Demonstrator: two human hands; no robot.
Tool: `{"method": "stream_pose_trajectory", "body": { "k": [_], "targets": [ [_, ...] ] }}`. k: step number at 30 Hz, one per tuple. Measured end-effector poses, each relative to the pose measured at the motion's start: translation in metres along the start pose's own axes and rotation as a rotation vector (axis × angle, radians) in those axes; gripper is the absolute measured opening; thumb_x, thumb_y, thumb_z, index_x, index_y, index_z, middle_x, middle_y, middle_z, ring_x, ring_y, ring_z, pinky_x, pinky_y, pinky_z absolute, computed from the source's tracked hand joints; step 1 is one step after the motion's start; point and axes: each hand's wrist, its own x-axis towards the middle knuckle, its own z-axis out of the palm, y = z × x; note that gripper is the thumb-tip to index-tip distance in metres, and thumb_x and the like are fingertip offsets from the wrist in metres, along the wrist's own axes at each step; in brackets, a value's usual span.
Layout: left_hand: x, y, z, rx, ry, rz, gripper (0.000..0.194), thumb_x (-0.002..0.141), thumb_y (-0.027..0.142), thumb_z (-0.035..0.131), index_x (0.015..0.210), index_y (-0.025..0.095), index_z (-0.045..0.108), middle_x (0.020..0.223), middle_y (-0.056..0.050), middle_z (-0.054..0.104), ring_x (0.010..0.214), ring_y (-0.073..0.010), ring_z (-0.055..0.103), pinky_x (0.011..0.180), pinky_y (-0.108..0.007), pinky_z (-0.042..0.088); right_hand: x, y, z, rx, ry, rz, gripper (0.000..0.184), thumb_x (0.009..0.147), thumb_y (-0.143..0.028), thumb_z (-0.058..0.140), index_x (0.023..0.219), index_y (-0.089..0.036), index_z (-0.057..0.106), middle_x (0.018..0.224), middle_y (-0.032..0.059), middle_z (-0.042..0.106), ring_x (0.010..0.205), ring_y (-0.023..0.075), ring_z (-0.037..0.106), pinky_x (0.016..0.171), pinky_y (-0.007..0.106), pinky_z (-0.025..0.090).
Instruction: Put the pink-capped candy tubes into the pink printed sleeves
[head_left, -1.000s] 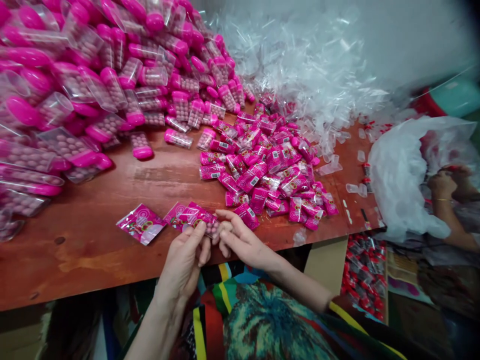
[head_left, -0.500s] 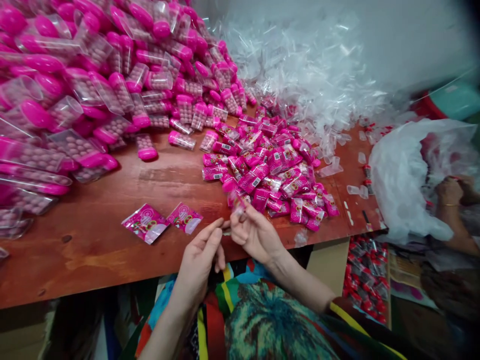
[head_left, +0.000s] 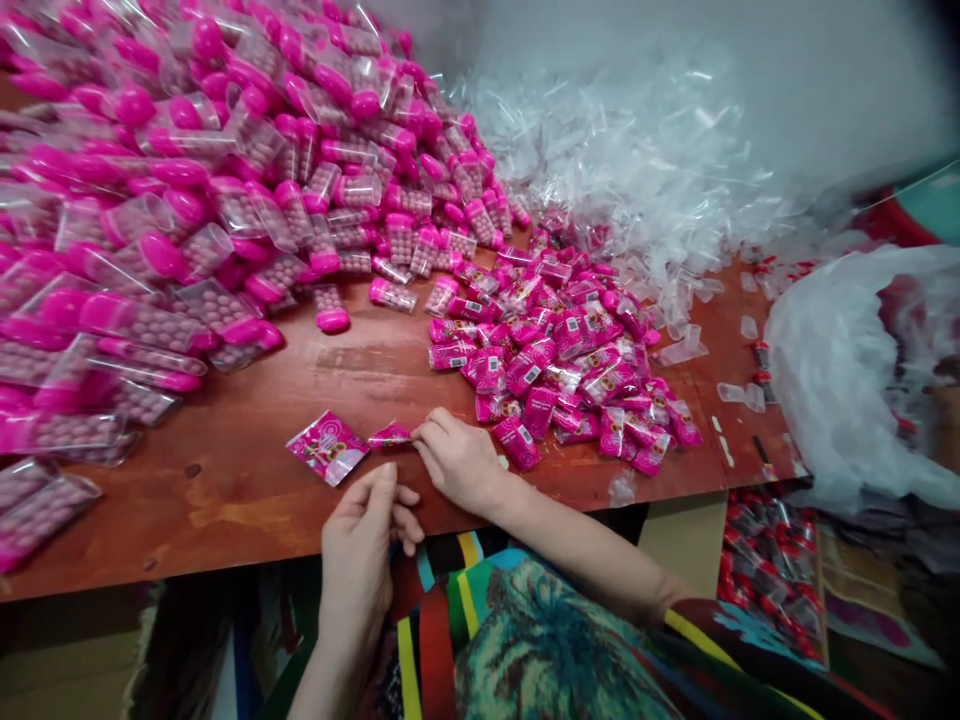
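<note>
My right hand reaches left over the table's near part, its fingertips pinching the edge of a small pink printed sleeve, which is lifted and folded up. Beside that sleeve, a second pink printed sleeve lies flat. My left hand hovers at the table edge just below them, fingers loosely curled and apart, with nothing visible in it. A pile of small containers in pink printed sleeves lies just beyond my right hand.
A big heap of clear containers with pink caps and pink balls fills the left. Clear empty plastic containers are heaped behind. At right are a white plastic bag and a box of red-capped containers. The wooden table ends before me.
My right hand has left a pink-sleeved container at the pile and moved left to the small sleeve, lifting its edge. My left hand has drawn slightly away from it. The view has shifted left.
</note>
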Motion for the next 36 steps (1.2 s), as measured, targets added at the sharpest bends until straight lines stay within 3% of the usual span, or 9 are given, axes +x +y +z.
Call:
{"method": "stream_pose_trajectory", "body": {
  "k": [4,7,11,15,18,21,27,31,36],
  "targets": [
    [0.005,0.003,0.01,-0.006,-0.026,0.078,0.033,0.072,0.046,0.078,0.074,0.016,0.064,0.055,0.006,0.052,0.037,-0.0041,0.037,0.036,-0.018,0.022,-0.012,-0.002,-0.015,0.388,0.079,0.007,0.022,0.097,-0.027,0.05,0.115,-0.021,0.06,0.11,0.0075,0.058,0.09,0.0158,0.059,0.075,0.027,0.049],
    [0.008,0.005,0.013,-0.008,-0.074,0.131,0.028,0.076,0.041,0.076,0.076,0.015,0.067,0.045,0.007,0.043,0.042,-0.004,0.033,0.042,-0.017,0.023,-0.01,-0.004,-0.02,0.824,0.065,0.167,0.036,0.091,-0.028,0.056,0.126,-0.021,0.05,0.103,0.0051,0.06,0.079,0.0127,0.058,0.072,0.027,0.05],
    [0.01,0.008,0.015,0.029,-0.177,0.076,0.028,0.077,0.042,0.074,0.079,0.015,0.067,0.046,0.005,0.049,0.041,-0.0053,0.037,0.042,-0.017,0.025,-0.001,0.0,-0.019,1.201,0.073,0.314,0.021,0.089,-0.032,0.056,0.106,-0.019,0.056,0.083,-0.0006,0.06,0.072,0.0106,0.058,0.069,0.025,0.049],
    [0.009,0.01,0.016,-0.07,-0.104,-0.013,0.037,0.072,0.05,0.075,0.076,0.015,0.062,0.058,0.002,0.06,0.037,-0.0069,0.044,0.035,-0.018,0.027,-0.003,0.004,-0.02,1.251,0.074,0.413,0.016,0.084,-0.033,0.062,0.092,-0.019,0.058,0.077,-0.0021,0.062,0.062,0.0087,0.055,0.058,0.022,0.045],
    [0.009,0.013,0.017,-0.091,-0.175,-0.107,0.045,0.072,0.058,0.072,0.081,0.015,0.063,0.069,-0.001,0.065,0.035,-0.0072,0.046,0.031,-0.019,0.023,-0.01,0.008,-0.021,1.293,0.036,0.422,0.017,0.08,-0.031,0.066,0.087,-0.018,0.058,0.073,-0.0027,0.064,0.059,0.0079,0.055,0.057,0.021,0.044],
    [0.01,0.015,0.017,-0.071,-0.231,-0.134,0.041,0.072,0.053,0.074,0.071,0.014,0.061,0.055,0.004,0.056,0.032,-0.0026,0.034,0.034,-0.018,0.019,-0.013,0.012,-0.02,1.324,-0.038,0.376,0.016,0.08,-0.031,0.066,0.081,-0.018,0.057,0.069,-0.0035,0.062,0.058,0.0079,0.056,0.06,0.022,0.045],
    [0.011,0.011,0.02,-0.082,-0.128,-0.008,0.04,0.069,0.04,0.082,0.057,0.016,0.053,0.041,0.008,0.038,0.039,-0.0039,0.03,0.041,-0.019,0.021,-0.005,0.005,-0.012,1.382,0.042,0.393,0.027,0.088,-0.034,0.06,0.109,-0.021,0.05,0.075,-0.0052,0.057,0.057,0.0078,0.054,0.056,0.02,0.043],
    [0.016,0.011,0.026,-0.045,-0.056,0.035,0.046,0.067,0.046,0.081,0.05,0.018,0.05,0.039,0.006,0.04,0.04,-0.0064,0.033,0.041,-0.021,0.022,0.002,-0.005,-0.006,1.301,0.12,0.331,0.019,0.092,-0.029,0.056,0.107,-0.02,0.049,0.074,-0.0041,0.057,0.062,0.0097,0.055,0.059,0.021,0.043],
    [0.03,0.023,0.031,-0.06,-0.1,0.011,0.043,0.06,0.051,0.083,0.056,0.016,0.058,0.037,0.005,0.042,0.037,-0.006,0.031,0.039,-0.02,0.019,0.013,-0.006,-0.013,0.968,0.211,0.236,0.015,0.098,-0.023,0.045,0.111,-0.02,0.051,0.078,-0.0008,0.059,0.068,0.013,0.057,0.064,0.026,0.045]
  ]
}}
